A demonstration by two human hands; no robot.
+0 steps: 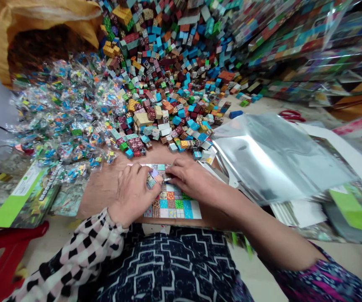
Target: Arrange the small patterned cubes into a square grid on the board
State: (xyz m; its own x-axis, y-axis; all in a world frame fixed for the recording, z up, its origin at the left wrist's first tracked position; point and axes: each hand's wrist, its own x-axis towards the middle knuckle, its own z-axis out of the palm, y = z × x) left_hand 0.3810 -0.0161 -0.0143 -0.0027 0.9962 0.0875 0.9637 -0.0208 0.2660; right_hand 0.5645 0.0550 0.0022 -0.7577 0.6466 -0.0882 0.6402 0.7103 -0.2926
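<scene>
A flat grid of small patterned cubes [175,204] lies on a brown board [102,188] in front of me. My left hand [133,193] rests on the grid's left part, its fingers curled and pinching a small cube [153,174] at the upper rows. My right hand [191,179] meets it from the right, fingers pressed together on the cubes at the grid's top edge. What lies under the right fingertips is hidden.
A big heap of loose coloured cubes [168,63] rises behind the board. Small clear packets of cubes [68,109] spread at the left. Shiny plastic bags [272,155] lie at the right, a printed green box [27,197] at the left, a red stool [1,251] below.
</scene>
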